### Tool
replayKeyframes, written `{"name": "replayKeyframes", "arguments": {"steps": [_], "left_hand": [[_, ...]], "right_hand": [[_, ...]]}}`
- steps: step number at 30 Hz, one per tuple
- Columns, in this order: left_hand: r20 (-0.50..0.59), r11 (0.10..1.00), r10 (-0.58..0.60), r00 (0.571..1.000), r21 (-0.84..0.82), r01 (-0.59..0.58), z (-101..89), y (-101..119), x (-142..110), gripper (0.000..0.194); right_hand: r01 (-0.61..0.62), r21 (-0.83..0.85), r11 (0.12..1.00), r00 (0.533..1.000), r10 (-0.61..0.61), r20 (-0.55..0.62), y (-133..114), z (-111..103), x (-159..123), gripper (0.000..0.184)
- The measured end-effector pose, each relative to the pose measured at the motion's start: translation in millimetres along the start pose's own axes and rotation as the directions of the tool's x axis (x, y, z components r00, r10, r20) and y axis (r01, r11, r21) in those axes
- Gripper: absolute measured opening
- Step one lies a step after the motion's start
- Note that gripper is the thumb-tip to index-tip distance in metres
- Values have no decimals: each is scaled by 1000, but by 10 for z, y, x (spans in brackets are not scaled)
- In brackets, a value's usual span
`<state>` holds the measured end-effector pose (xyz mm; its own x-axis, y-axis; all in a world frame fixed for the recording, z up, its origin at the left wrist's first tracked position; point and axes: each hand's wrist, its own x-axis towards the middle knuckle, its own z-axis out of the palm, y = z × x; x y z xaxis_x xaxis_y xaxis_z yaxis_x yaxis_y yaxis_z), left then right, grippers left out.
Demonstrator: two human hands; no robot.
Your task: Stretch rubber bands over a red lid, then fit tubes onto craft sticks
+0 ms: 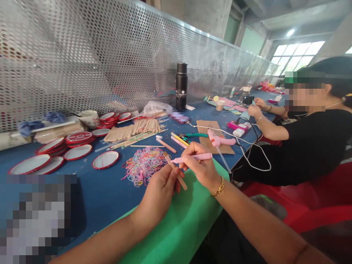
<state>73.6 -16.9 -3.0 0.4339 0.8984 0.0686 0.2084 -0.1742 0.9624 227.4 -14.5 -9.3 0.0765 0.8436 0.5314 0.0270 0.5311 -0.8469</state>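
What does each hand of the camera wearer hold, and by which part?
Left hand: a wooden craft stick, around its middle. Right hand: a pink marker, by its front part, behind the tip.

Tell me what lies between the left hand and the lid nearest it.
A loose heap of coloured bands lies between the left hand and that lid, with a narrow strip of table beside the lid; the head view shows it.

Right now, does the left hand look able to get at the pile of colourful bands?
Probably yes: the pile of colourful bands lies close by the left hand, with nothing seen blocking the way, though that hand would likely have to release the wooden stick first.
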Motion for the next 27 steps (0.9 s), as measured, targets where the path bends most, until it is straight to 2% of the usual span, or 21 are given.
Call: {"name": "replayKeyframes", "arguments": {"steps": [4,10,16,23,27], "left_hand": [[-5,1000,0,1000,10,0,6,-6,-10,34],[-6,1000,4,1000,5,-4,5,13,-14,34],[-10,1000,1,1000,-3,-1,7,12,-12,37],[-12,1000,-19,1000,-20,19,-1,21,-11,40],[-11,1000,-14,1000,-6,14,2,20,0,41]], "right_hand": [[-13,-13,1000,1000,13,-7,8,-3,8,17],[-13,6,1000,997,14,-78,44,-17,8,17],[7,3,1000,1000,-7,-10,21,-7,1,21],[-13,-10,1000,997,12,-80,44,-16,9,21],[-8,-20,1000,999,7,-32,25,-13,9,23]]}}
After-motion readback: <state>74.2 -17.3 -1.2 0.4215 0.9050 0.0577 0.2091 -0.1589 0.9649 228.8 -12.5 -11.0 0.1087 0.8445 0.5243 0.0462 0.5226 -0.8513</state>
